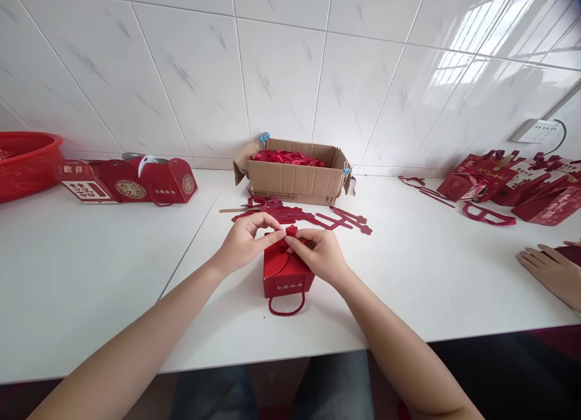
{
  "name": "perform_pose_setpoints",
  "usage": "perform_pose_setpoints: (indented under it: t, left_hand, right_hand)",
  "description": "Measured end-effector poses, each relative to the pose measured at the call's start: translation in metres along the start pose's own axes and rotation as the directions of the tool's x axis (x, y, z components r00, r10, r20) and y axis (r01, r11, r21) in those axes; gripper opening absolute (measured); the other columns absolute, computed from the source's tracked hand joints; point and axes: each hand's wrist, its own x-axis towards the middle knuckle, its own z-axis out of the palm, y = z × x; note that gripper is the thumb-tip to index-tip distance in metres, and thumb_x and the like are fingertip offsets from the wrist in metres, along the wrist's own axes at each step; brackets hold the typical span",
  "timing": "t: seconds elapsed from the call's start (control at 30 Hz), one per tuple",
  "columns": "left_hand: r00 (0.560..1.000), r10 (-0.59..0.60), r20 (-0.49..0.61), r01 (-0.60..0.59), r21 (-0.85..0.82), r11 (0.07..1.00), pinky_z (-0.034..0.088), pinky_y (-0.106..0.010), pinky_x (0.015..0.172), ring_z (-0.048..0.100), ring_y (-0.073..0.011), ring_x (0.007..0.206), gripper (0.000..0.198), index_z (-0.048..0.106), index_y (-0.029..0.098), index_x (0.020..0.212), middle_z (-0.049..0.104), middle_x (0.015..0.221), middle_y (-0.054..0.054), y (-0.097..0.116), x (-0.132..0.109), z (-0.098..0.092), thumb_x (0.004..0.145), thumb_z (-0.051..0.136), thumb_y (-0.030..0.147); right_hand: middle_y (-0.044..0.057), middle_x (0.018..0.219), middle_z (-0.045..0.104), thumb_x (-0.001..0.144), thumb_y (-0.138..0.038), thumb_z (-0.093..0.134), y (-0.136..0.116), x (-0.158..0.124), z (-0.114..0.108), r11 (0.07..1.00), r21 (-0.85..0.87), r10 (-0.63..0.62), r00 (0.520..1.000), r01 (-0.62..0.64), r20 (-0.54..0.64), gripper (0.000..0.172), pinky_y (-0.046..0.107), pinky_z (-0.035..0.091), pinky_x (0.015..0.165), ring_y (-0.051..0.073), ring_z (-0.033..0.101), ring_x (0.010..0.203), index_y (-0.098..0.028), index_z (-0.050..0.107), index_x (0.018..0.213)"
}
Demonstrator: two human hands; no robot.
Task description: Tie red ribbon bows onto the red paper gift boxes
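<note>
Red gift box stood on the table before an open carton | lid flaps folded in, rope handle fitted | fingers of left hand and right hand clamped on red ribbon atop it | box looked formed, ribbon seemingly unfinished

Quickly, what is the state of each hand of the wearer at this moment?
Left hand: closed, pinching the red ribbon above the red gift box.
Right hand: closed, pinching the same red ribbon.
</note>
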Motion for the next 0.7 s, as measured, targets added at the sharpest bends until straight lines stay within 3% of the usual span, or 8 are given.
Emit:
perform_pose_setpoints:
  t: [0.1, 0.17, 0.27, 0.4, 0.5, 0.6, 0.7]
  left_hand:
    - [0.998, -0.017, -0.056, 0.014, -0.057, 0.998, 0.048, -0.032, 0.079, 0.060, -0.0174, 0.081, 0.020, 0.063, 0.017, 0.075, 0.066, 0.081, -0.004, -0.0030, -0.0012, 0.0041, 0.076, 0.071, 0.036]
    - [0.998, -0.042, -0.044, 0.039, -0.058, 0.998, 0.048, -0.032, 0.076, 0.059, -0.0167, 0.078, 0.021, 0.062, 0.017, 0.077, 0.064, 0.079, -0.003, -0.0029, -0.0028, 0.0049, 0.076, 0.071, 0.036]
    - [0.994, -0.070, 0.085, 0.077, -0.071, 0.995, 0.050, -0.033, 0.078, 0.060, -0.0177, 0.083, 0.023, 0.062, 0.019, 0.095, 0.063, 0.086, -0.004, -0.0014, -0.0063, 0.0033, 0.081, 0.065, 0.036]
    - [0.973, -0.049, 0.224, 0.042, 0.035, 0.999, 0.047, -0.037, 0.090, 0.056, -0.0216, 0.103, 0.026, 0.061, 0.023, 0.107, 0.061, 0.105, -0.005, 0.0006, -0.0100, 0.0012, 0.085, 0.059, 0.035]
    - [0.977, -0.050, 0.207, 0.028, 0.109, 0.994, 0.044, -0.039, 0.094, 0.053, -0.0232, 0.108, 0.023, 0.061, 0.023, 0.104, 0.060, 0.108, -0.005, 0.0006, -0.0100, 0.0021, 0.085, 0.057, 0.036]
    - [0.982, -0.074, 0.172, 0.061, 0.081, 0.995, 0.045, -0.039, 0.092, 0.055, -0.0231, 0.104, 0.021, 0.060, 0.021, 0.098, 0.061, 0.104, -0.006, -0.0013, -0.0089, 0.0036, 0.086, 0.055, 0.037]
    - [0.994, -0.023, 0.105, 0.018, 0.043, 0.999, 0.044, -0.038, 0.092, 0.057, -0.0218, 0.101, 0.016, 0.060, 0.020, 0.090, 0.062, 0.099, -0.006, -0.0029, -0.0093, 0.0045, 0.085, 0.058, 0.035]
  right_hand:
    - [0.000, 0.066, 0.069, 0.083, -0.034, 0.059, 0.0034, -0.0009, 0.0040, 0.998, 0.064, 0.012, 0.998, -0.008, -0.060, 0.015, 0.024, 0.039, 0.052, 0.011, 0.051, 0.051, -0.021, 0.057, 0.089]
    - [-0.004, 0.064, 0.067, 0.082, -0.034, 0.061, 0.0058, -0.0016, 0.0061, 0.993, 0.116, 0.018, 0.995, -0.007, -0.094, 0.027, 0.023, 0.035, 0.047, 0.010, 0.044, 0.044, -0.024, 0.046, 0.102]
    - [-0.008, 0.060, 0.062, 0.083, -0.033, 0.060, 0.0076, -0.0021, 0.0069, 0.994, 0.108, -0.018, 0.993, 0.030, -0.113, 0.028, 0.021, 0.029, 0.044, 0.007, 0.035, 0.040, -0.026, 0.040, 0.101]
    - [-0.008, 0.059, 0.058, 0.085, -0.030, 0.058, 0.0066, -0.0024, 0.0045, 0.995, 0.009, -0.095, 0.990, 0.097, -0.108, 0.019, 0.021, 0.029, 0.045, 0.007, 0.034, 0.043, -0.026, 0.043, 0.094]
    - [-0.008, 0.060, 0.058, 0.085, -0.030, 0.058, 0.0060, -0.0029, 0.0032, 0.993, -0.036, -0.111, 0.990, 0.109, -0.088, 0.016, 0.022, 0.029, 0.046, 0.007, 0.034, 0.043, -0.025, 0.045, 0.093]
    - [-0.008, 0.062, 0.060, 0.086, -0.031, 0.057, 0.0062, -0.0038, 0.0036, 0.995, -0.032, -0.093, 0.993, 0.091, -0.073, 0.017, 0.022, 0.029, 0.045, 0.007, 0.034, 0.042, -0.026, 0.044, 0.096]
    - [-0.006, 0.065, 0.064, 0.086, -0.031, 0.057, 0.0060, -0.0045, 0.0045, 0.997, -0.016, -0.080, 0.994, 0.079, -0.075, 0.019, 0.022, 0.031, 0.046, 0.008, 0.037, 0.043, -0.026, 0.045, 0.099]
